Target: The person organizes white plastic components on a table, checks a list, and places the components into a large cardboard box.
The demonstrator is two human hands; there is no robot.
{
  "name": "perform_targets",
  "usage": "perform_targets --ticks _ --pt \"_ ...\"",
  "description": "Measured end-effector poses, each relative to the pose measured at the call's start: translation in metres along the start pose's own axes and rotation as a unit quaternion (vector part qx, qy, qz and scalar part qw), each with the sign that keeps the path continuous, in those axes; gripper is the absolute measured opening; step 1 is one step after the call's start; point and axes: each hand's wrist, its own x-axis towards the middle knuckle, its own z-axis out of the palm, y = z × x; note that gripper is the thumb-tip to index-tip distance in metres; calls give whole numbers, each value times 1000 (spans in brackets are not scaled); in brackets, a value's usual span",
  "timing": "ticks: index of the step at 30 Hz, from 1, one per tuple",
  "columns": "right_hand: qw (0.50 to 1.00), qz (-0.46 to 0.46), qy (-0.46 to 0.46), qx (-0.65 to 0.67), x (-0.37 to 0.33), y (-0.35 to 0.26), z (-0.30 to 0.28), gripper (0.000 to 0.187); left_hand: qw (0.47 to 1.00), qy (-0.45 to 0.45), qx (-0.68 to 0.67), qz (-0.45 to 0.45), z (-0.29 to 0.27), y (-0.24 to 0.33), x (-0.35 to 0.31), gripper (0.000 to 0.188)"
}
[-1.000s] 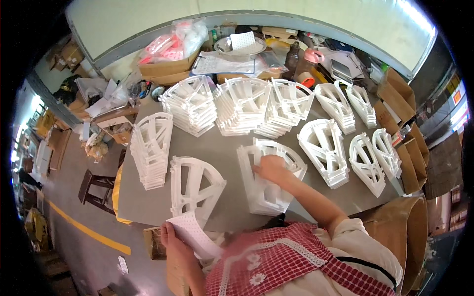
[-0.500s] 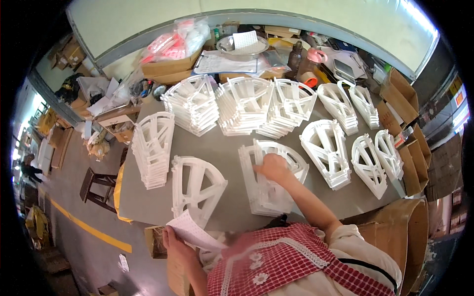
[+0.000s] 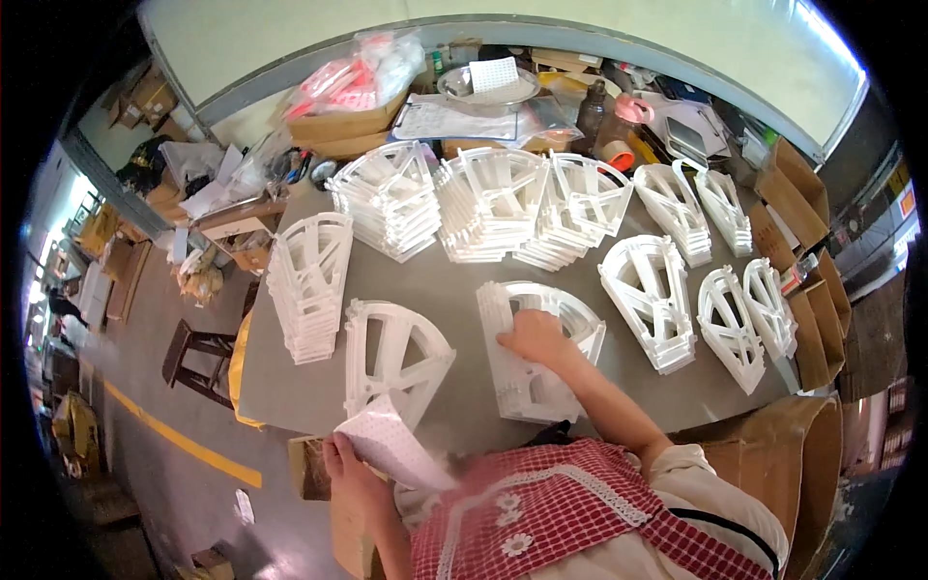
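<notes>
My left hand [image 3: 350,466] is closed on the edge of a white sheet [image 3: 391,443] patterned with rows of small marks, held at the table's near edge. The sheet overlaps the lower part of a white fan-shaped plastic frame [image 3: 360,360]. My right hand [image 3: 536,338] rests over the top of a white stack of fan-shaped plastic frames [image 3: 507,382] right in front of me. Its fingers are bent together, with the tips at the stack's left bar. Anything small between them is too small to make out.
More stacks of white frames stand along the grey table's [image 3: 411,280] back, left [image 3: 309,290] and right [image 3: 646,304]. Behind them are a clipboard [image 3: 459,119], a metal bowl [image 3: 522,89] and bottles [image 3: 592,111]. Cardboard boxes [image 3: 817,319] border the right side; a wooden stool [image 3: 193,353] stands left.
My right hand has moved slightly toward me over the same stack. The sheet in my left hand is tipped a little higher. The whole view has shifted slightly.
</notes>
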Motion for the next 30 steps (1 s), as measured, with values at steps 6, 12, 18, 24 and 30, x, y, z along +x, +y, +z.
perform_targets --ticks 6,12,18,24,30 --pt "969 -228 76 62 -30 -52 -31 42 982 -34 73 172 12 -1 -2 27" --pt "855 -446 -26 265 -52 -101 -13 43 972 -68 36 223 29 30 -16 16" --pt "855 -372 -148 330 -53 -111 -6 34 970 -230 -71 33 15 45 4 15" --pt "866 -452 39 211 -50 -120 1 20 978 -198 37 46 24 58 -1 19" --pt "821 -539 181 56 -45 -130 2 19 974 -180 79 112 28 48 -2 18"
